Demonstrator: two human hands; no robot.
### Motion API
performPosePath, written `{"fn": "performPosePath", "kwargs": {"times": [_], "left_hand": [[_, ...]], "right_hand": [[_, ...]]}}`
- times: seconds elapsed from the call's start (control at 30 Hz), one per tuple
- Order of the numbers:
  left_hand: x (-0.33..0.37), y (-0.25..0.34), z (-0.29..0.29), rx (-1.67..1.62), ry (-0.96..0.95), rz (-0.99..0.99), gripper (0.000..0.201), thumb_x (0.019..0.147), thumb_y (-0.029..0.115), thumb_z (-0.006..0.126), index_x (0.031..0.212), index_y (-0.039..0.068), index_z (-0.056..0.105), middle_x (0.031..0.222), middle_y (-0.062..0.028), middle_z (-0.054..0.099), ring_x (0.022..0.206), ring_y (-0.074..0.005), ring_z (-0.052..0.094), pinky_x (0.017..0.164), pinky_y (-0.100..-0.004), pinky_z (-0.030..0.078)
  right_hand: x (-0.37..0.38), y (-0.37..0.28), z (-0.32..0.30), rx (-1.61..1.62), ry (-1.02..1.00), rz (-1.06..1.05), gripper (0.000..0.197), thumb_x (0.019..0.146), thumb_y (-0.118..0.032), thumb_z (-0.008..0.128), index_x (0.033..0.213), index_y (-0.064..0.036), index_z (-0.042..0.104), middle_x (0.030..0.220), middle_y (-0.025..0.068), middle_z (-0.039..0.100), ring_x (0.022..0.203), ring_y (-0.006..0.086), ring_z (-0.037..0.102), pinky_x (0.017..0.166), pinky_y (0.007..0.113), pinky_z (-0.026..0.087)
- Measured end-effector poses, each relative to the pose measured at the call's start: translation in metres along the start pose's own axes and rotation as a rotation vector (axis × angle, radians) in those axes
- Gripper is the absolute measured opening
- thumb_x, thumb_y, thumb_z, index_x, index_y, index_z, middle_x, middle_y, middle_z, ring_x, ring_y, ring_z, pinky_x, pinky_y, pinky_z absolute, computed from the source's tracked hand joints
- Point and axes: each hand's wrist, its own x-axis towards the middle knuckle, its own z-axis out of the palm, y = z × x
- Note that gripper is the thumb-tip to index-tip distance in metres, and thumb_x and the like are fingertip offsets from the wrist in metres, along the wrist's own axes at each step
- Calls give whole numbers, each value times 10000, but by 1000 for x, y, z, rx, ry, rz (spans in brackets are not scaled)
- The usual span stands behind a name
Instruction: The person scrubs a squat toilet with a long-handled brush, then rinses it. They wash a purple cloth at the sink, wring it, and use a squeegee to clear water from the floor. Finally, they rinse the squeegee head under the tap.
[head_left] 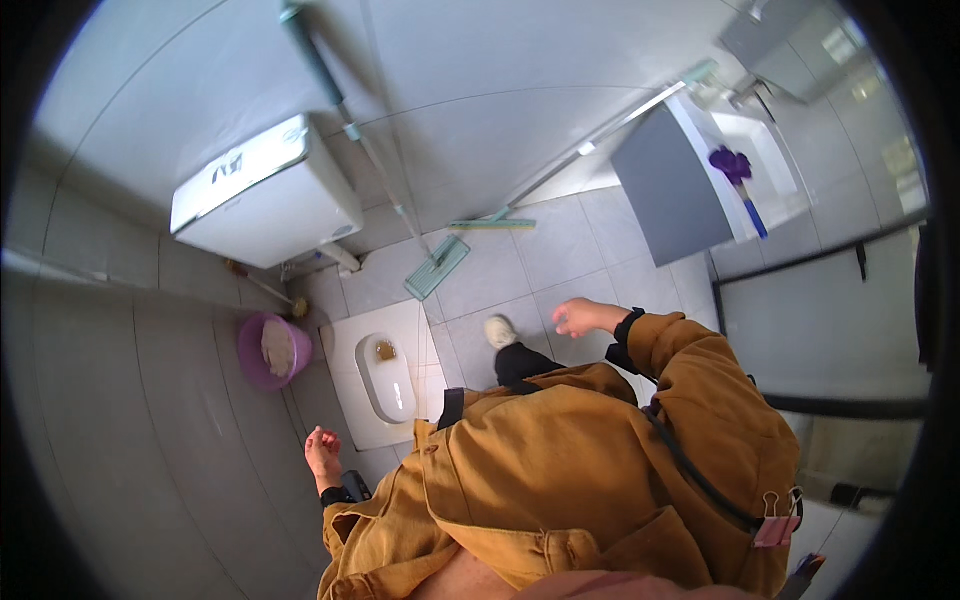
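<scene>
My left hand (323,457) hangs by the tiled wall on the left, fingers loosely curled and slightly apart, with nothing seen in it. The squat toilet (345,370) in the floor is the nearest thing to it, and some brown matter shows in its bowl. My right hand (587,318) is held over the grey floor tiles, fingers loosely bent and apart, holding nothing visible. Below and left of it, one white shoe (500,332) of mine stands on the floor. Neither hand touches anything that I can see.
A white cistern (265,195) hangs above the toilet. Beside the toilet stand a purple waste bin (262,375) and a brush (298,306). A flat mop (437,268) and a floor squeegee (495,224) lean ahead. A vanity basin (790,165) at right holds a purple-headed brush (735,170).
</scene>
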Motion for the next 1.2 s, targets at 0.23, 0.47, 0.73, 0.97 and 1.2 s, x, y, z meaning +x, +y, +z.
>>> {"fn": "performPosePath", "kwargs": {"times": [0.23, 0.47, 0.73, 0.97, 1.2], "left_hand": [[-11, 9, 102, 170, -154, -6, 195, 887, 252, 562, 769, 101, 527, 666, -23, 585, 589, -144, 561, 527, -272, 458], [-66, -23, 210, 298, -113, -15, 138, 859, 229, 579, 808, 113, 526, 715, -32, 604, 641, -165, 583, 558, -304, 467], [-145, -93, 405, 532, -435, -126, 130, 859, 187, 537, 913, 69, 535, 796, -61, 606, 702, -179, 597, 599, -300, 488], [-172, -102, 561, 881, -540, 16, 187, 859, 228, 555, 966, 75, 547, 841, -47, 611, 752, -172, 607, 645, -306, 487], [-164, -124, 660, 1047, -660, 66, 189, 851, 253, 569, 948, 91, 556, 804, -26, 620, 725, -132, 599, 613, -278, 471]], "right_hand": [[-57, 98, 3, 203, 147, -30, 388, 735, -185, 647, 1079, -27, 565, 680, 109, 618, 559, 185, 600, 494, 306, 487], [-100, 217, -22, 401, 210, -31, 411, 735, -204, 645, 1094, -23, 566, 738, 108, 629, 589, 177, 608, 525, 294, 489], [-179, 386, -71, 366, 534, -34, 362, 744, -198, 644, 1049, -8, 596, 879, 149, 644, 678, 235, 632, 657, 345, 505], [-235, 443, -93, 980, 501, 43, 381, 784, -175, 615, 1102, 24, 552, 827, 100, 612, 655, 150, 612, 571, 259, 501], [-274, 459, -144, 1396, 538, -109, 357, 867, -184, 561, 1169, 1, 513, 886, 81, 605, 754, 164, 616, 653, 273, 512]]}}
